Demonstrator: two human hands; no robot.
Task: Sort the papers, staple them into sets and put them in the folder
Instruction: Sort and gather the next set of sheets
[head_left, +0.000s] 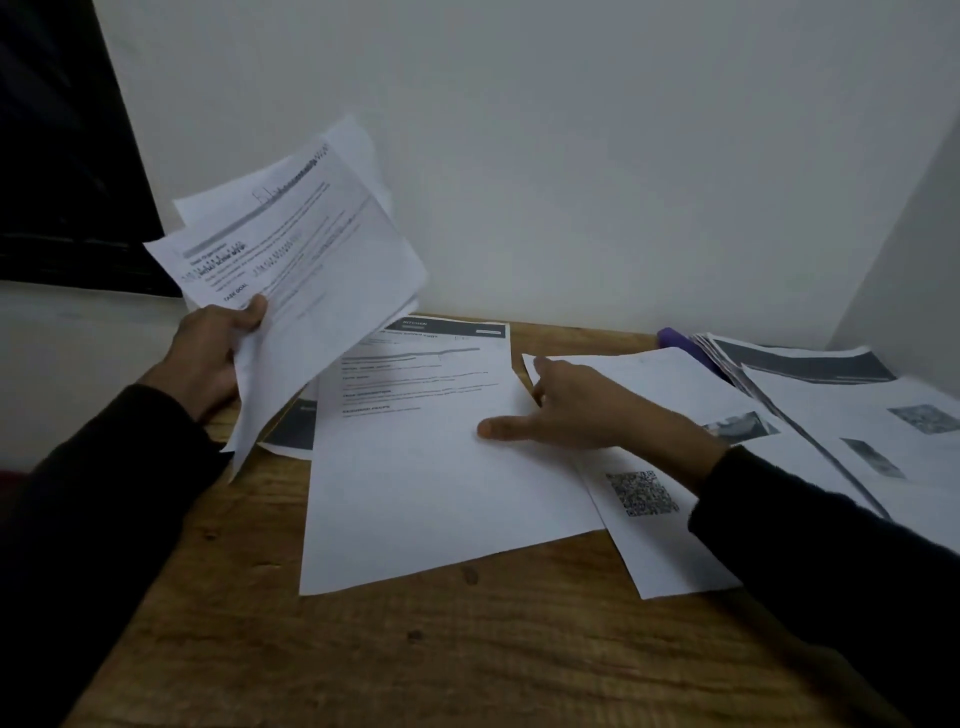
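Left hand (210, 353): fingers grip sheaf of papers (301, 260), raised. Right hand (587, 410): fingers spread, resting on printed sheet (431, 467) and QR-code sheet (649, 493) on tabletop (415, 649).

A wooden counter (415, 649) stands against a white wall (623, 156). A dark window (57, 156) sits at the left.

Office-like corner: paper-strewn wooden desk (467, 649).
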